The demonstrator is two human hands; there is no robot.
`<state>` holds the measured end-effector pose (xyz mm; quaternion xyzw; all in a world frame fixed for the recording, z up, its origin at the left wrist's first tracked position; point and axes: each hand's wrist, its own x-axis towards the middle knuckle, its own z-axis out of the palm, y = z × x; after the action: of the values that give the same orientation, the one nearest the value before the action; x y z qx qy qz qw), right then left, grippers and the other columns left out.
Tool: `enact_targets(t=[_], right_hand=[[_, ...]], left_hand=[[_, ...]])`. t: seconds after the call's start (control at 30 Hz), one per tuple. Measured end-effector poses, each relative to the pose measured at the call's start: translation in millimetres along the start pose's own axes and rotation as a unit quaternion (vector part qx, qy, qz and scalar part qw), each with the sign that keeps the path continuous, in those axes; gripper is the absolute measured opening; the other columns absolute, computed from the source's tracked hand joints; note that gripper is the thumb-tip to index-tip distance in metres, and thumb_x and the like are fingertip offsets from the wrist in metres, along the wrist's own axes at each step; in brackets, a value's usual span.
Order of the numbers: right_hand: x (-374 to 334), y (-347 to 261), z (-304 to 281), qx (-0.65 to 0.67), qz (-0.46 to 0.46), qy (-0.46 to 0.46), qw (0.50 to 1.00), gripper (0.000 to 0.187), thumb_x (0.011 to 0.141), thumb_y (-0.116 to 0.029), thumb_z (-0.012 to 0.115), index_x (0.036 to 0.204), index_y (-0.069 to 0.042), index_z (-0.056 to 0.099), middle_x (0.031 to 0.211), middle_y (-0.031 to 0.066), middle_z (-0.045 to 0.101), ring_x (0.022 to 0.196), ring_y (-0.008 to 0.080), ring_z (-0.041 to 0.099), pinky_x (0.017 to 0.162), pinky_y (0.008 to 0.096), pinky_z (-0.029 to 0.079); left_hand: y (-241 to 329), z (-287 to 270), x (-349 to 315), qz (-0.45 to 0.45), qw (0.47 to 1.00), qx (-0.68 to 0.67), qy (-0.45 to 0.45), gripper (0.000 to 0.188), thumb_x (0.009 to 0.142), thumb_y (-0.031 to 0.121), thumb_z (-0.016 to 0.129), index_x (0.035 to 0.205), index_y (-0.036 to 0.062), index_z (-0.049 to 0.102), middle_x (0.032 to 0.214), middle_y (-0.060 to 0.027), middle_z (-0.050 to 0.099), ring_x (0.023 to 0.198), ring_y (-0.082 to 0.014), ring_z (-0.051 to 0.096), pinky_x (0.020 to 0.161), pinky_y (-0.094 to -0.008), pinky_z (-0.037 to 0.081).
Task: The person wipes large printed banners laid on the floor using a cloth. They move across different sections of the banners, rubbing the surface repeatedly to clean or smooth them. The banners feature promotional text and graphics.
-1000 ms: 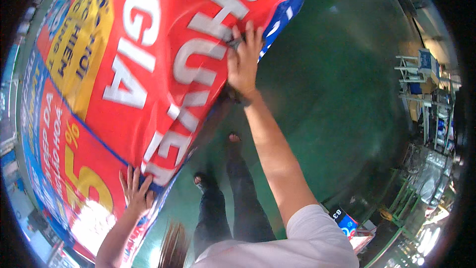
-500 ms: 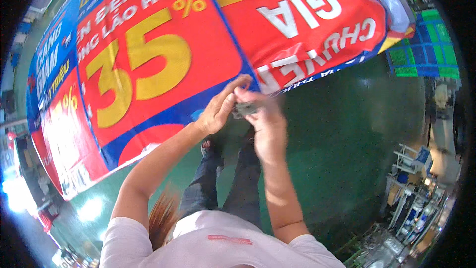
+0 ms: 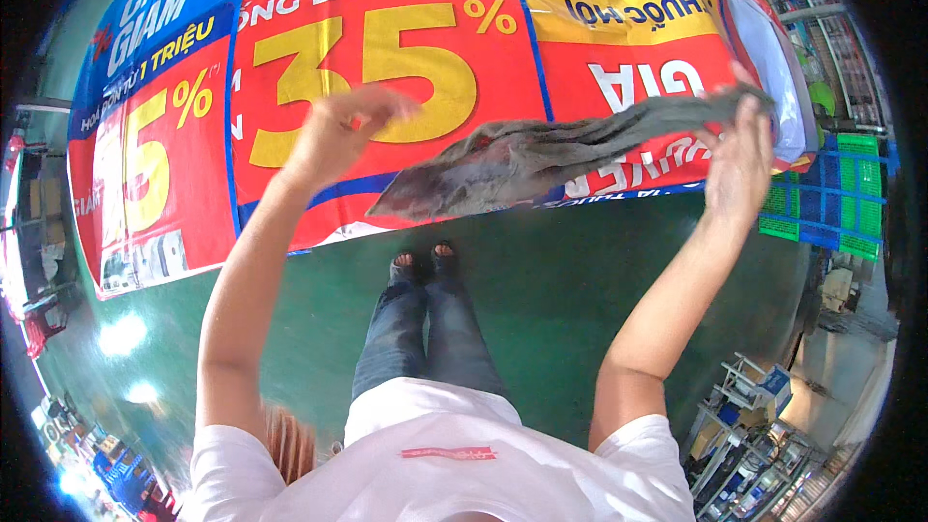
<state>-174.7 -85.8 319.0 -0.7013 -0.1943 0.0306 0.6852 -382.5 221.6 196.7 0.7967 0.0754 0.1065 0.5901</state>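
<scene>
A long dark grey cloth [image 3: 512, 159] stretches through the air across the front edge of a large printed banner sheet [image 3: 387, 140]. My right hand [image 3: 739, 150] grips the bunched right end of this cloth, fingers closed around it. The cloth's wider left end hangs loose, low and slightly blurred, over the banner's blue border. Above the left part of the banner hovers my left hand [image 3: 348, 130], blurred by motion. Its fingers are loosely bent and apart, with nothing visible in them. The banner is red, blue and yellow with big lettering, spread over a wide raised surface.
White folded sheeting [image 3: 773, 87] lies at the banner's right end. Beyond it are a blue-green checked sheet [image 3: 831, 193] and metal shelving [image 3: 841, 39]. A cluttered rack [image 3: 744, 435] stands at lower right. The floor [image 3: 570, 300] is shiny green.
My hands were close together over the banner's edge with the cloth bunched small. They have moved wide apart, and the cloth now trails out long from my right hand. The view has shifted.
</scene>
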Motion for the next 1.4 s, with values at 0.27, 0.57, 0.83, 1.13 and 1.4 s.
enact_targets(t=[0.27,0.57,0.83,1.13,1.4], right_hand=[[17,-12,29,0.146,0.018,-0.232,0.961,0.049,0.101,-0.039,0.045,0.133,-0.001,0.048,0.101,0.0103,0.061,0.091,0.0226,0.062,0.081,0.0381,0.054],[72,-31,-16,-0.177,-0.028,-0.111,0.978,0.053,0.1,-0.043,0.044,0.131,-0.001,0.053,0.122,0.0113,0.061,0.11,0.0183,0.059,0.079,0.0333,0.055],[59,24,-26,-0.102,0.096,-0.165,0.976,0.044,0.097,-0.04,0.052,0.124,-0.006,0.062,0.118,0.0041,0.064,0.104,0.0131,0.06,0.068,0.0287,0.056],[-15,181,58,-0.326,-0.063,-0.477,0.814,0.061,0.081,-0.024,0.073,0.138,-0.014,0.05,0.15,0.0148,0.036,0.14,0.0315,0.031,0.112,0.0444,0.031],[46,294,234,-0.35,-0.419,-0.543,0.638,0.052,0.091,-0.036,0.055,0.141,-0.027,0.044,0.152,0.0086,0.034,0.141,0.032,0.028,0.109,0.064,0.021]], left_hand=[[46,91,71,0.121,0.987,0.055,-0.086,0.045,0.087,0.018,0.065,0.13,0.0099,0.054,0.123,-0.0159,0.06,0.111,-0.0297,0.06,0.093,-0.0387,0.048],[76,54,97,0.016,0.943,0.245,-0.223,0.038,0.095,0.037,0.054,0.114,0.0057,0.064,0.109,-0.0185,0.063,0.101,-0.0319,0.061,0.085,-0.044,0.048],[45,17,81,0.056,0.95,0.294,-0.088,0.033,0.095,0.019,0.052,0.127,0.0145,0.058,0.124,-0.0123,0.055,0.11,-0.033,0.058,0.095,-0.0399,0.047],[-102,-6,-70,-0.085,0.91,0.405,0.024,0.053,0.085,0.014,0.063,0.136,0.0143,0.049,0.14,-0.012,0.046,0.133,-0.0319,0.039,0.109,-0.047,0.033],[-161,-33,-185,-0.202,0.822,0.525,0.082,0.055,0.091,0.018,0.048,0.145,0.0091,0.037,0.151,-0.0111,0.035,0.144,-0.0314,0.023,0.116,-0.0548,0.012]])
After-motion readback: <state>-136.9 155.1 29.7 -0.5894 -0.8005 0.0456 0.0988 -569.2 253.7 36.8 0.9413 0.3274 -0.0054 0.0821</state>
